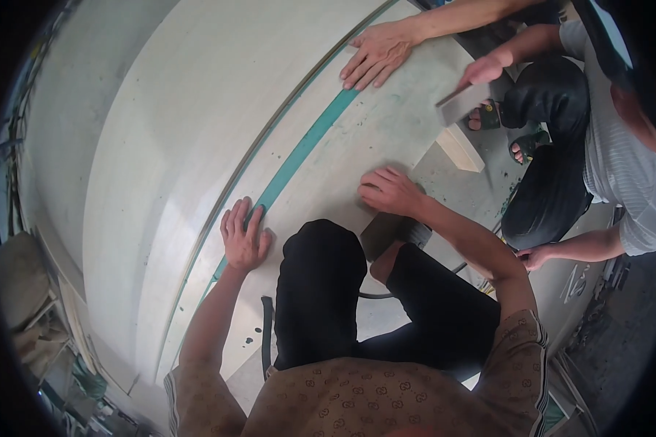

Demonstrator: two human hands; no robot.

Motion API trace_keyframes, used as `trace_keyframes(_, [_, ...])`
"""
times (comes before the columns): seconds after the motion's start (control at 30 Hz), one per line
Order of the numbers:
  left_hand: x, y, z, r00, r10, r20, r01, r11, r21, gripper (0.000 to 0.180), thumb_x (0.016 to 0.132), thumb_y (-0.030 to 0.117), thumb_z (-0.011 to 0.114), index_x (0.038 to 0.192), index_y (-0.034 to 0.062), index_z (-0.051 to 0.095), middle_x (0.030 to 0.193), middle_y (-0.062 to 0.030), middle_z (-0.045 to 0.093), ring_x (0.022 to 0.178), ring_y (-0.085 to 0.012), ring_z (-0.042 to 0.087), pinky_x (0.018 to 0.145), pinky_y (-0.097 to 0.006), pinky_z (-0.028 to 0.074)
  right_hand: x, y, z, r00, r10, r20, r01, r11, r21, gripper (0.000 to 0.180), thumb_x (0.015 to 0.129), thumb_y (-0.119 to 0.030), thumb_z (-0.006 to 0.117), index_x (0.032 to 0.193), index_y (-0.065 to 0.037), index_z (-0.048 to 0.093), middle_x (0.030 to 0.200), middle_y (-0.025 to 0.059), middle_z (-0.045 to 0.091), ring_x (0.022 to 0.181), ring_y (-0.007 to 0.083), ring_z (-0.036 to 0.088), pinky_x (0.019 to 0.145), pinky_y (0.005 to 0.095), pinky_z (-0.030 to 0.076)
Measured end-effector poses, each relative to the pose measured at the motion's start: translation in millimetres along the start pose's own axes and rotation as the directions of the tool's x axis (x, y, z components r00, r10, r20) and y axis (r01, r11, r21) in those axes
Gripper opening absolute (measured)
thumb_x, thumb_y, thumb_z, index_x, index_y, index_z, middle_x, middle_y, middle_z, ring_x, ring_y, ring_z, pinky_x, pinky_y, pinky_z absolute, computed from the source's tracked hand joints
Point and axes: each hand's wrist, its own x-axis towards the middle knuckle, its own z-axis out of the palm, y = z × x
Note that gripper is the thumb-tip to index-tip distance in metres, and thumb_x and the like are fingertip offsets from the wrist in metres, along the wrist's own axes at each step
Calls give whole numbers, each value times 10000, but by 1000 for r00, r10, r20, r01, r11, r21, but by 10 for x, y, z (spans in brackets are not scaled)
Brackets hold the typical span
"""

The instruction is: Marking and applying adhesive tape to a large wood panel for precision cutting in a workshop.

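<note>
two flat hands on a pale board with a teal strip

head view: the person crouches over a large pale board (160, 146) that lies flat and fills most of the picture. a teal strip (299, 149) runs along it from the upper right down toward the lower left, just beside a thin dark seam in the board.

the left hand (244, 237) lies palm down with fingers spread, holding nothing; its fingertips rest on the lower stretch of the teal strip. the right hand (390, 191) is also open and flat, fingers spread and pressed on the board to the right of the strip, near the board's edge, gripping nothing. between the two arms sit the person's knees in black trousers (321, 284), with a foot tucked under the right forearm.

across the board a second person squats on the floor in sandals. one hand of theirs (377, 54) lies flat on the board at the upper end of the strip. their other hand (482, 71) holds a flat grey blade-like tool (459, 102) tilted over the board's edge. a pale wooden block (459, 149) lies on the floor just beside that edge.
</note>
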Motion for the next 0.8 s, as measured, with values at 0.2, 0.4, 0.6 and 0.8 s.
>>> trace_keyframes(0.2, [-6,-2,-2,1000,-6,28,6,1000,5,553,811,248,599,1340,101,532,1466,-176,411,1376,-362,360,1137,-529,231,115,37,103,1000,-16,-10,16,1000,23,169,749,-189,690,818,-131,547,887,9,552,828,181,582,732,322,453])
trace_keyframes(0.4, [-29,-5,18,999,28,30,-29,999,25,567,828,271,569,1364,91,515,1470,-189,405,1378,-371,357,1133,-532,234,140,63,182,999,-4,-51,6,999,53,178,754,-214,694,804,-120,551,863,29,544,788,197,577,710,327,456])
trace_keyframes(0.6, [10,10,27,998,30,47,-33,996,80,557,854,298,544,1363,74,503,1469,-205,396,1376,-381,355,1130,-537,233,113,89,176,999,-5,-47,9,997,74,171,761,-208,698,815,-114,567,864,30,549,776,203,576,703,333,457])
trace_keyframes(0.8, [-10,1,30,998,36,47,-39,997,72,569,863,322,538,1374,77,486,1475,-201,386,1379,-381,348,1131,-541,228,133,68,159,998,-13,-69,17,998,59,167,766,-212,683,788,-118,547,848,28,535,771,196,569,694,324,448])
